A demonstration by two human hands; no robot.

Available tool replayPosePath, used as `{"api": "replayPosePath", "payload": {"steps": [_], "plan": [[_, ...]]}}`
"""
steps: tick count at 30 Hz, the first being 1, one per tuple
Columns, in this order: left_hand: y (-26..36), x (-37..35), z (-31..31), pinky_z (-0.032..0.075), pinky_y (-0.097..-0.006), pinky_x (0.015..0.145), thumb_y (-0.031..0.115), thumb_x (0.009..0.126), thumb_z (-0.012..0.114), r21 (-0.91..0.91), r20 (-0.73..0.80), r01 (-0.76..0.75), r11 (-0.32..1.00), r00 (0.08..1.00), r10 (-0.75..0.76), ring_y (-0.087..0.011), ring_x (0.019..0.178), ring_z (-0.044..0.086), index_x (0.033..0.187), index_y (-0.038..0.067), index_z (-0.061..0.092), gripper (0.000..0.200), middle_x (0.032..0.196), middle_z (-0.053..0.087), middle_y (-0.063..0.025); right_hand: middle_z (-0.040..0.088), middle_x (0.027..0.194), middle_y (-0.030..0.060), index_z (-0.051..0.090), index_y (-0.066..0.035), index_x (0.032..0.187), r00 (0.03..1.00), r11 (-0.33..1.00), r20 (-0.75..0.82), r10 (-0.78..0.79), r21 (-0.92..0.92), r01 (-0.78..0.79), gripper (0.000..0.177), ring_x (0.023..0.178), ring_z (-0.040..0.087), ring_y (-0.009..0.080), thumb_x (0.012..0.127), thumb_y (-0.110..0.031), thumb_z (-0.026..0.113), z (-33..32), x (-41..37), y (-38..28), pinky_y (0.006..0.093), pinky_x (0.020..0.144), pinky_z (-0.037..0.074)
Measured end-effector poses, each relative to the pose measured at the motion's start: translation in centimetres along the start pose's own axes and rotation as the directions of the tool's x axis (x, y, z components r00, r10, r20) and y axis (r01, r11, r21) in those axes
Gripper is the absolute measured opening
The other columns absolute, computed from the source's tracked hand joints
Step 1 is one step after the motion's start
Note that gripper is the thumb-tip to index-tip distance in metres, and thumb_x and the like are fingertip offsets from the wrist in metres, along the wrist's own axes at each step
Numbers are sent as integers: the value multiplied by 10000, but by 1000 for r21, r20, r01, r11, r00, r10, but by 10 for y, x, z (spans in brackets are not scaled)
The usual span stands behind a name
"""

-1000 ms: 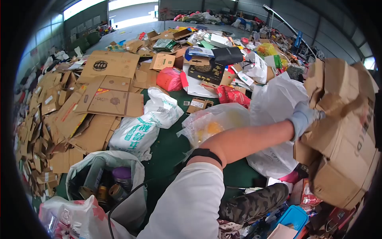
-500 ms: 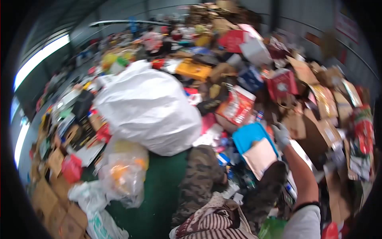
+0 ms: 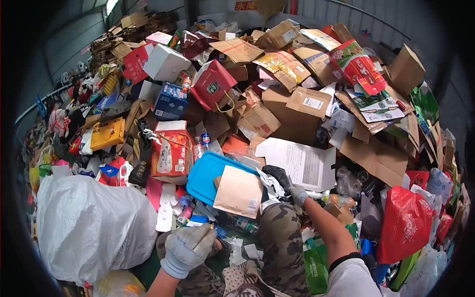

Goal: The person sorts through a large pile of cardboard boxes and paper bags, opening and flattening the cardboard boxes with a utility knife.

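My left hand (image 3: 187,250), in a pale work glove, is raised over my camouflage trousers with its fingers curled in; whatever it may hold is hidden. My right hand (image 3: 299,195), also gloved, reaches forward with its fingers closed at a crumpled black item (image 3: 277,177). Crumpled white plastic (image 3: 270,187) lies beside that item. Left of them is a blue plastic lid or tray (image 3: 202,174), with a tan padded envelope (image 3: 239,192) lying on it. Behind the right hand is a white printed card sheet (image 3: 299,166).
A large white sack (image 3: 91,222) stands at the left. A heap of cardboard boxes (image 3: 292,114) rises ahead, with a red gift bag (image 3: 213,85) in it. On the right are a red plastic bag (image 3: 404,225) and drink bottles (image 3: 341,200). A green bag (image 3: 315,265) lies by my leg.
My view has swung right, so the white sack sits lower and further left. My left hand has come into view. The right hand is now at the crumpled black item.
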State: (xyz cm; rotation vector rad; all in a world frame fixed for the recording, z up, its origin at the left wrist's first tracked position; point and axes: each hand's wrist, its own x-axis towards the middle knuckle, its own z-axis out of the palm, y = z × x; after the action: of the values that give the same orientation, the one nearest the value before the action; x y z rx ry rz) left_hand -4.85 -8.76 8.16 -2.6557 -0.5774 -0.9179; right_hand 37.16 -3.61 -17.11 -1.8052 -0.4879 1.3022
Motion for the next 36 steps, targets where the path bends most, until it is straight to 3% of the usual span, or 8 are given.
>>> {"api": "replayPosePath", "payload": {"steps": [5, 7, 11, 19, 27, 31, 33, 36], "plan": [[-19, 67, 98, 478, -297, 634, 221, 704, 685, -322, 112, -34, 946, 991, 73, -148, 767, 610, 1012, 142, 637, 321, 953, 629, 7, 627, 748, 61, 636, -62, 876, 982, 987, -166, -93, -145, 69, 169, 550, 546, 177, 779, -128, 514, -86, 103, 39, 320, 417, 421], [-30, 75, 106, 481, -299, 613, 241, 732, 672, -531, 271, 205, 822, 960, -65, -168, 722, 613, 1031, 142, 634, 317, 966, 633, 2, 631, 774, 58, 634, -66, 868, 955, 969, -283, 87, 246, -15, 170, 531, 529, 165, 786, -126, 497, -86, 137, 2, 312, 407, 406], [-79, 86, 111, 512, -352, 659, 244, 752, 670, -575, 404, 386, 721, 901, -161, -266, 777, 645, 1038, 85, 623, 330, 914, 662, -110, 626, 802, 41, 600, -89, 981, 911, 965, -408, -57, 210, 154, 189, 568, 566, 166, 811, -149, 545, -52, 231, -69, 264, 390, 380], [-132, 105, 167, 515, -359, 671, 161, 723, 686, -415, 601, 668, 617, 711, -365, -263, 770, 645, 987, 88, 648, 276, 890, 663, -88, 595, 906, 56, 441, -81, 1225, 906, 866, -408, -117, 404, 294, 624, 579, 593, 144, 735, -287, 768, 15, 441, -163, 243, 374, 367], [-131, 130, 195, 501, -341, 716, 153, 822, 597, -192, 608, 914, 358, 397, -687, -272, 804, 639, 957, 68, 669, 175, 858, 657, -124, 434, 519, -39, 606, -122, 795, 947, 868, -145, -285, 380, 319, 231, 398, 402, 91, 726, -254, 784, 47, 440, -173, 256, 373, 332], [-132, 79, 211, 526, -353, 818, 259, 884, 593, -276, 773, 886, -374, -27, -633, -235, 898, 650, 1126, 57, 594, 315, 1052, 641, -145, 581, 694, 31, 623, -40, 953, 776, 768, -212, -594, 141, 625, 255, 579, 570, 161, 762, -158, 743, 67, 355, -140, 284, 521, 455], [-144, 93, 219, 492, -370, 850, 326, 861, 630, -270, 831, 820, -506, -67, -552, -250, 983, 604, 1285, 60, 432, 538, 1156, 559, -161, 605, 762, 59, 629, -69, 976, 447, 462, -125, -886, -329, 823, 259, 689, 611, 229, 744, -128, 728, 71, 294, -130, 313, 608, 486], [-139, 91, 237, 455, -409, 888, 366, 814, 681, -334, 871, 621, -709, -84, -484, -294, 1037, 557, 1407, 93, 208, 807, 1212, 479, -131, 581, 762, 49, 629, -82, 986, 277, 213, 116, -954, -388, 897, 255, 591, 576, 178, 745, -121, 703, 86, 197, -139, 287, 518, 460]]}}
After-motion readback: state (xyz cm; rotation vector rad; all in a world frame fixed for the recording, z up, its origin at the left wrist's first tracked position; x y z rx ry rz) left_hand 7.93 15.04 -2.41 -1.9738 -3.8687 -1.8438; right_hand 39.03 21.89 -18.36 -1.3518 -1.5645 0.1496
